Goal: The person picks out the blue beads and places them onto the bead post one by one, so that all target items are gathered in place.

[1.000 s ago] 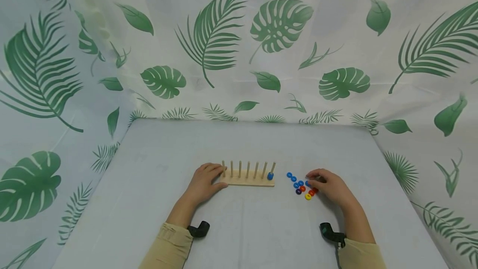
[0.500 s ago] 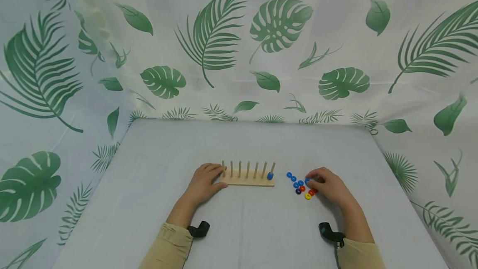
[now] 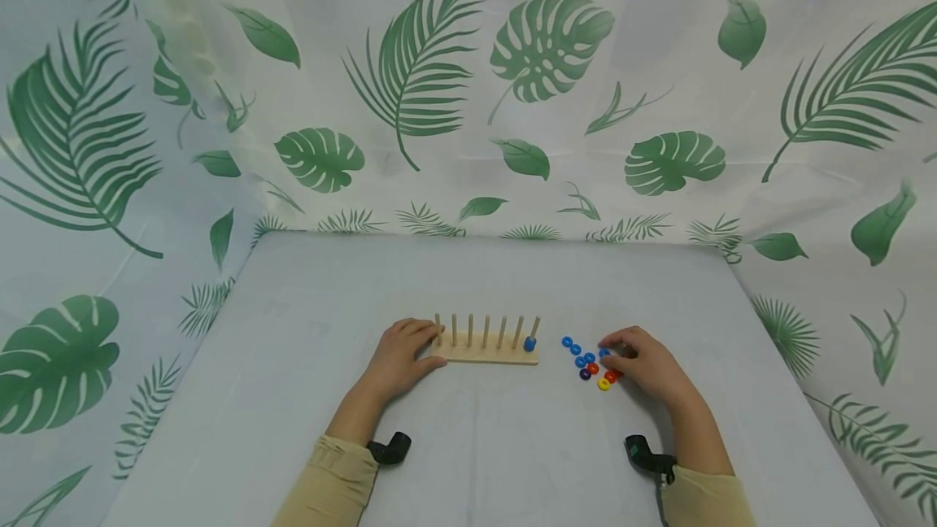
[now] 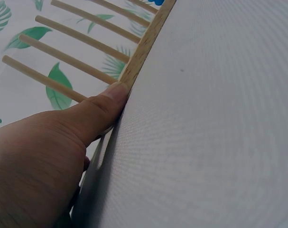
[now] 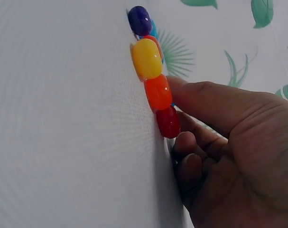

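A wooden peg board [image 3: 483,354] with a row of several upright pegs stands on the table; blue rings [image 3: 529,344] sit low on its rightmost peg. My left hand [image 3: 401,354] grips the board's left end, the thumb [image 4: 108,97] along its front edge. To the right, my right hand [image 3: 650,364] pinches a blue ring [image 3: 603,353] between thumb and fingertips, right among the loose rings. In the right wrist view that ring is mostly hidden behind an orange ring [image 5: 158,92] and a dark red ring [image 5: 168,122].
Several loose blue rings [image 3: 575,350] lie between board and right hand, along with a red ring [image 3: 593,368], a dark purple ring [image 3: 585,374] and a yellow ring [image 3: 603,384]. A leaf-print cloth [image 3: 454,104] hangs behind the white table [image 3: 468,275].
The blue ring at my right fingertips has shifted slightly away from me, and the right fingers have moved a little with it. My left hand and the peg board stay still.
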`<state>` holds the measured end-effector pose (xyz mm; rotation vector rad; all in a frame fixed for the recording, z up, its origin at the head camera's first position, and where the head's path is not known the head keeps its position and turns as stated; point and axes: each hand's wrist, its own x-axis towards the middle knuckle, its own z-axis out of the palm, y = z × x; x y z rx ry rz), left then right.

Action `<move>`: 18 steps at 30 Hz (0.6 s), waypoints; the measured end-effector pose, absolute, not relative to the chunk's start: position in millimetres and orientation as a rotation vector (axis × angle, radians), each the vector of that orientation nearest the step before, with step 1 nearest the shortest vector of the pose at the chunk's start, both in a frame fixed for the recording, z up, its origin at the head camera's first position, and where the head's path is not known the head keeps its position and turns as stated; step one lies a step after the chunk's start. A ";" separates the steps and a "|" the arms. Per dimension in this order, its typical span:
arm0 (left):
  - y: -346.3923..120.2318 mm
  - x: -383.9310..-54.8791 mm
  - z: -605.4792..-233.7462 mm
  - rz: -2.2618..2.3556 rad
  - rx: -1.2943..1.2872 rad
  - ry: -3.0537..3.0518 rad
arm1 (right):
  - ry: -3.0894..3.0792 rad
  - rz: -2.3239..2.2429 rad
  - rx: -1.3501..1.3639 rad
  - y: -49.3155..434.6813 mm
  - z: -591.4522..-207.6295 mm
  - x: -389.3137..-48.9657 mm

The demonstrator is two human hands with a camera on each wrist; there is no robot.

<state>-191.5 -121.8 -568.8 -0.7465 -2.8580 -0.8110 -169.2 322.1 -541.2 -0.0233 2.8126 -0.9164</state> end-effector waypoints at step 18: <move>-121.1 -191.5 -567.5 -0.803 -0.762 -2.829 | 2.842 -0.895 -0.031 321.0 -539.6 -168.7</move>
